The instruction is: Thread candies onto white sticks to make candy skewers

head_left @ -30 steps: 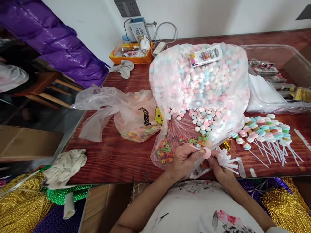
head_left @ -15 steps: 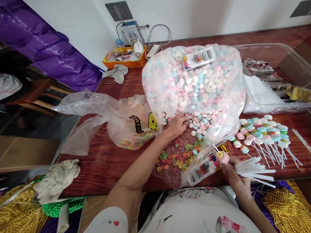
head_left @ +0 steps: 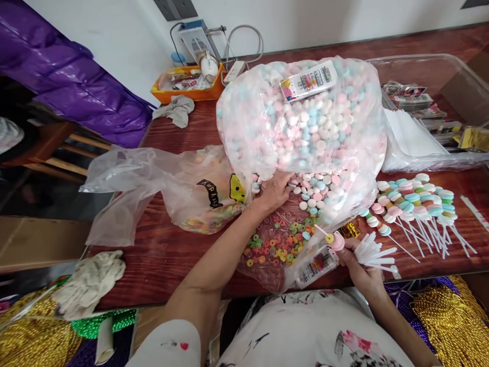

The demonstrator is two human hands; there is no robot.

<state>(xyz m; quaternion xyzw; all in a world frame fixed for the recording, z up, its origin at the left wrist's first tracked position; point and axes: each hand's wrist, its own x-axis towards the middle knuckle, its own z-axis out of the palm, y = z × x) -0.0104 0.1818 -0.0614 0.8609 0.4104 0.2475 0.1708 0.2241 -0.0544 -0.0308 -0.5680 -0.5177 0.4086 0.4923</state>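
Note:
My left hand [head_left: 275, 192] reaches into the mouth of a big clear bag [head_left: 244, 117] of pink, white and blue candy tablets. Its fingers are bunched at the loose tablets [head_left: 315, 192]; whatever they hold is hidden. My right hand [head_left: 361, 270] is closed round a bundle of white sticks [head_left: 376, 255]. The same hand holds up a candy skewer [head_left: 336, 240] threaded with a yellow ring and pink pieces. Small coloured candy rings [head_left: 280, 244] lie on clear plastic between my hands. Finished-looking candy skewers [head_left: 416, 204] are piled to the right.
A second bag [head_left: 202, 204] with candy rings lies left of the big bag. A clear tub [head_left: 420, 165] with white sleeves stands at the right. An orange box [head_left: 206, 93], a power strip [head_left: 234, 72] and rags [head_left: 91, 283] lie around the left side.
My left hand has pushed slightly further into the tablets under the bag's edge. The right hand, with sticks and skewer, has shifted left. The view has tilted slightly.

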